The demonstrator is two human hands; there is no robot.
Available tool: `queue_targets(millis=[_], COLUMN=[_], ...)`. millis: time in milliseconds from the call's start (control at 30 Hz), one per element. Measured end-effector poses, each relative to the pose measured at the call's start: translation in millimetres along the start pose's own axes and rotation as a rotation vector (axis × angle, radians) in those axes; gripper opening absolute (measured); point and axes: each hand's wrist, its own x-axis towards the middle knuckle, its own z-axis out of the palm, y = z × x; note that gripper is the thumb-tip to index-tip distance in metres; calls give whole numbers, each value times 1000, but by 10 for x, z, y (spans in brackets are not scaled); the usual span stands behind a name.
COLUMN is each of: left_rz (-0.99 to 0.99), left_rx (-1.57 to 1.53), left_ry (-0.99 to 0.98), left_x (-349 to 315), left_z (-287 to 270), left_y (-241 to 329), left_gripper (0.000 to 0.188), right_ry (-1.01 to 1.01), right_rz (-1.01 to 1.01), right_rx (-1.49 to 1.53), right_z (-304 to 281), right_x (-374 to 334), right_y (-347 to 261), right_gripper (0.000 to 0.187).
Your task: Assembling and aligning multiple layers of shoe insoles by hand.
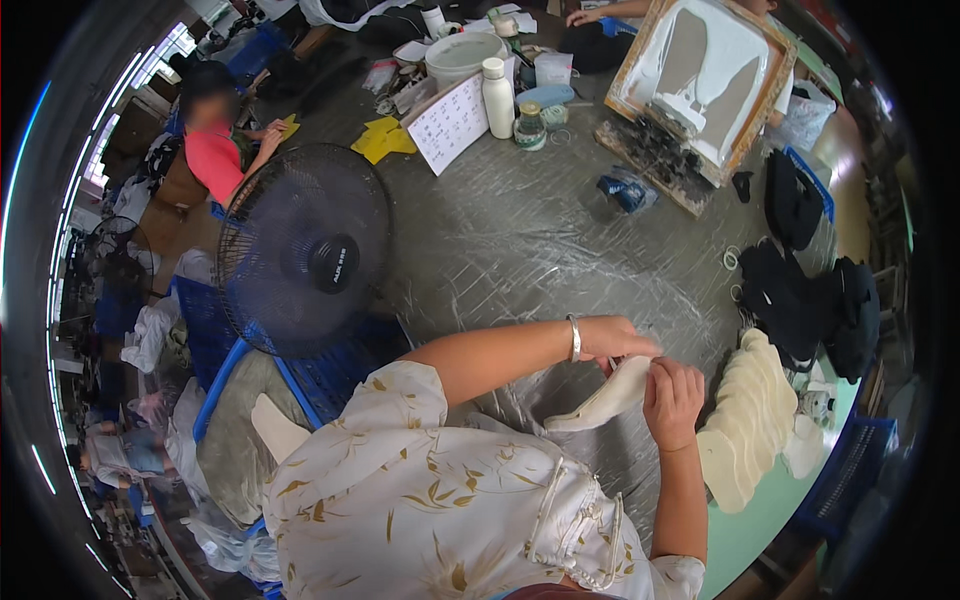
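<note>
Held cream insole (612, 395) pinched between left hand (612, 340) and right hand (672, 400), lower centre; risked slipping, grips being fingertip-only.

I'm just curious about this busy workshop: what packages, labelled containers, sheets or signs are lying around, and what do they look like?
White bottle: upright at the table's far side, tall, capped.
Small jar: right of the bottle, greenish with a label band.
Printed sheet: white, gridded, propped left of the bottle.
White bucket: round, behind the sheet.
Blue packet: crumpled, near the wooden frame.
</note>
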Motion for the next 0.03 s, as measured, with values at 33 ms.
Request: queue_targets(millis=[33], left_rz=[13], left_rx=[93], left_ry=[-14], left_x=[-19], left_z=[-86], left_y=[-10], left_gripper=[52], right_ry=[-6], right_rz=[-30], right_rx=[19], right_z=[33], right_x=[47], right_y=[4], right_gripper=[22])
